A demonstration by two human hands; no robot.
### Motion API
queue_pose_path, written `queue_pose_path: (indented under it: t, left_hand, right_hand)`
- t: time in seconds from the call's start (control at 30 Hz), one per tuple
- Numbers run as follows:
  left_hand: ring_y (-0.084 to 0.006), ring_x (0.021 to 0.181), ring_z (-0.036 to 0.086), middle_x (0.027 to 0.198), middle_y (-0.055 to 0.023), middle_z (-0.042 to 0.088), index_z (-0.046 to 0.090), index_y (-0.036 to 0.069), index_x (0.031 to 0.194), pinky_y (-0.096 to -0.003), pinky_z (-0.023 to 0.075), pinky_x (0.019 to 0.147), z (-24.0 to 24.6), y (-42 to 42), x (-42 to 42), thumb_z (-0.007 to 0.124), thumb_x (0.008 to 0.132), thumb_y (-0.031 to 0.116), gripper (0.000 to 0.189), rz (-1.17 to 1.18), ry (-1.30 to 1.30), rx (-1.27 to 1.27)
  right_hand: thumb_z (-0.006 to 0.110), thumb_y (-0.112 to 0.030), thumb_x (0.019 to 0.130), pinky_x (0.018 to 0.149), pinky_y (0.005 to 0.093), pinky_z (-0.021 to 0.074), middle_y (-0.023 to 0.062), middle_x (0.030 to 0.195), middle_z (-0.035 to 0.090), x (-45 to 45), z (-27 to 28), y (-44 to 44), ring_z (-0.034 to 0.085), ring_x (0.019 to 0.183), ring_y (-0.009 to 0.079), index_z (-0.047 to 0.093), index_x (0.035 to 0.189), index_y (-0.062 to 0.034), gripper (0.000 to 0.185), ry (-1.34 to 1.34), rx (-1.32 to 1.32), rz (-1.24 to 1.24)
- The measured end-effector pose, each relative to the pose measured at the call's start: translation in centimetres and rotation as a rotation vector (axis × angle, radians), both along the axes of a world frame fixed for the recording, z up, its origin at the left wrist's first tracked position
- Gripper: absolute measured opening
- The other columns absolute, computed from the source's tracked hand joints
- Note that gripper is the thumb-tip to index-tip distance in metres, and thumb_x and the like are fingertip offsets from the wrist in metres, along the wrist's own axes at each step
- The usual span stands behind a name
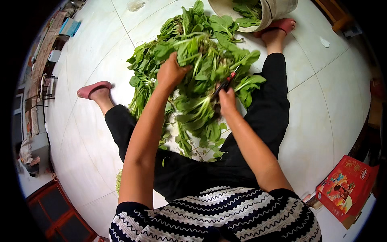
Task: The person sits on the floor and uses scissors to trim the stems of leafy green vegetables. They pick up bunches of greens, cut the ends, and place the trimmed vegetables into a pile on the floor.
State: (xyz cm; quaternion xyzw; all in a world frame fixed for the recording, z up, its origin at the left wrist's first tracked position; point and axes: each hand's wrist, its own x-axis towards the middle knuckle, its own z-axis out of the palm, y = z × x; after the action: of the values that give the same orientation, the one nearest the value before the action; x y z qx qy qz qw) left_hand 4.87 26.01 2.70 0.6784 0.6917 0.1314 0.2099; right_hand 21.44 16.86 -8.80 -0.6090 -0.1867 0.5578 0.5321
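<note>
A large heap of leafy greens, some with roots showing, lies on the tiled floor between my outstretched legs. My left hand is at the middle of the heap, its fingers against leaves; whether it grips any is blurred. In my right hand are scissors with black handles and a red part at the pivot, blades pointing up and to the right. Stems and roots lie just left of that hand. Loose leaves are scattered nearer my lap.
A pale bucket lies tipped over beside my right foot, with more greens inside. A clear plastic scrap is at the far left and a white scrap at the right. A red printed box stands at the lower right.
</note>
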Motion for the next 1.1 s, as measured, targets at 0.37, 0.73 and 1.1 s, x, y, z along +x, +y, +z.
queue_pose_path:
  t: [0.37,0.73,1.1]
  left_hand:
    - [-0.0352,0.094,0.05,0.104,-0.0185,0.052,0.04,0.014,0.126,-0.0425,0.0408,0.082,0.9,-9.2,-4.2,0.076,0.062,0.026,0.075,-0.125,0.29,0.339]
    - [-0.0325,0.088,0.056,0.1,-0.0169,0.055,0.059,0.006,0.098,-0.0371,0.0464,0.072,-1.2,-17.8,-5.0,0.061,0.078,0.01,0.02,-0.248,-0.176,0.338]
    - [-0.0344,0.085,0.052,0.089,-0.0155,0.055,0.056,0.006,0.095,-0.0374,0.0435,0.073,-1.9,-9.9,-0.1,0.056,0.077,0.01,0.019,0.013,-0.025,0.577]
  right_hand:
    - [0.055,-0.032,0.084,0.077,0.0412,0.0404,0.0039,0.098,0.054,6.4,2.4,-5.0,0.051,0.089,0.0173,0.05,0.1,-0.0091,0.028,-0.014,-0.218,0.241]
    - [0.059,-0.028,0.083,0.065,0.0329,0.0483,0.0071,0.096,0.057,5.5,8.3,-14.8,0.057,0.083,0.0175,0.05,0.102,-0.0075,0.029,0.368,-0.201,0.208]
    - [0.061,-0.029,0.082,0.06,0.028,0.0489,0.0054,0.088,0.057,3.0,8.0,-17.7,0.058,0.076,0.014,0.049,0.096,-0.008,0.029,0.319,-0.101,0.316]
